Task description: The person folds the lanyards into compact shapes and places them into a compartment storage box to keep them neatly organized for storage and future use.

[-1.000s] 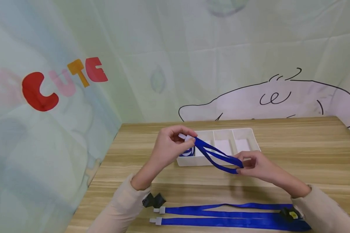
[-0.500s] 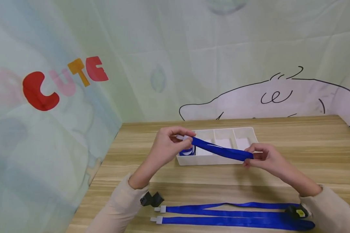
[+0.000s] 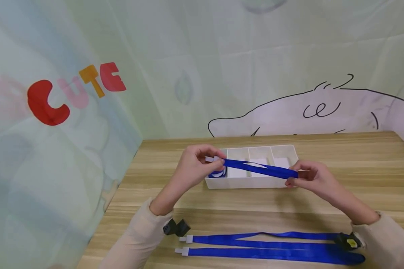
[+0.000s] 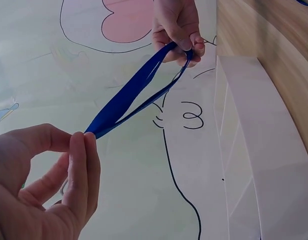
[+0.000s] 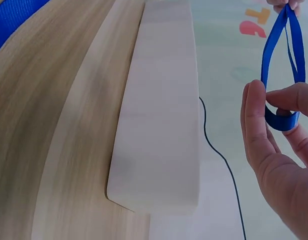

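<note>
Left hand (image 3: 200,164) and right hand (image 3: 311,177) pinching a blue lanyard (image 3: 272,171).
Left fingers grip its white clip (image 3: 210,159), right its loop, straighter than one second earlier; behind, partly hidden, divided white tray (image 3: 245,183), blue coil (image 3: 219,176) below left hand; nearer than the hands, two flat lanyards (image 3: 256,253); far leftward, "CUTE" lettering (image 3: 88,74).

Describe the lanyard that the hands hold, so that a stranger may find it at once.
Find the white compartment tray on the wood-grain table. Across it in the head view runs a blue lanyard, its white clip end pinched by the left hand and its looped end by the right hand. Only this one is held up; two other lanyards lie flat on the table.
</note>
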### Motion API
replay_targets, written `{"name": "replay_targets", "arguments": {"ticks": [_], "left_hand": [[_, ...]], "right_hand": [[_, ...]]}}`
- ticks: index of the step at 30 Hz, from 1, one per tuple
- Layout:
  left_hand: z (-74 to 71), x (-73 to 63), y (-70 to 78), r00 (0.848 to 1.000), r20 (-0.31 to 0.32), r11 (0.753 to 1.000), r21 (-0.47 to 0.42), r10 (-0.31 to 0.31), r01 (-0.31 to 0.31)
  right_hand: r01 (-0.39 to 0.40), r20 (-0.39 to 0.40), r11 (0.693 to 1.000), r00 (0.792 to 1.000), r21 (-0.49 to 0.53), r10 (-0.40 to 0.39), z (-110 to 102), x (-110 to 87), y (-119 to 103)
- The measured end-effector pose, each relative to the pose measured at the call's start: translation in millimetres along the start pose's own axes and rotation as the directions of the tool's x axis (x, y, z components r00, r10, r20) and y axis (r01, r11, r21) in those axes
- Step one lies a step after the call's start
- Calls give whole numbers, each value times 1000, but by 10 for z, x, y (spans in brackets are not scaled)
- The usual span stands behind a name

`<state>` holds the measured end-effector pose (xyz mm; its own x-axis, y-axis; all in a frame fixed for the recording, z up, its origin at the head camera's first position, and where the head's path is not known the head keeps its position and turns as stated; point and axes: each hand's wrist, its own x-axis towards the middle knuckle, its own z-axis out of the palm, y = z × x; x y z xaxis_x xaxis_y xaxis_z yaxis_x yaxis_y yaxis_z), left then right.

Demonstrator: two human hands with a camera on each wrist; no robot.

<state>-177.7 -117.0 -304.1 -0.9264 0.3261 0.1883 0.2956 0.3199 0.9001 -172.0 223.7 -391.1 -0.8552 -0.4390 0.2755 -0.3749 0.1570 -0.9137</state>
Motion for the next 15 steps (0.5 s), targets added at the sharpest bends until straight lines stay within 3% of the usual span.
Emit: {"name": "replay_targets", "arguments": {"ticks": [7,12,15], "left_hand": [[-22,11,-16,1000,13,999,-34,-13,14],[-35,7,-28,999,21,997,-71,-30,32],[-41,3,-45,999,25,994,-102,-36,39]], "right_hand": [[47,13,995,999,-92,-46,-54,-10,-50],[-1,-7,991,1000,-134,0,-62,-30,-77],[-19,-11,994,1000,-108,18,-73,-38,-82]]}}
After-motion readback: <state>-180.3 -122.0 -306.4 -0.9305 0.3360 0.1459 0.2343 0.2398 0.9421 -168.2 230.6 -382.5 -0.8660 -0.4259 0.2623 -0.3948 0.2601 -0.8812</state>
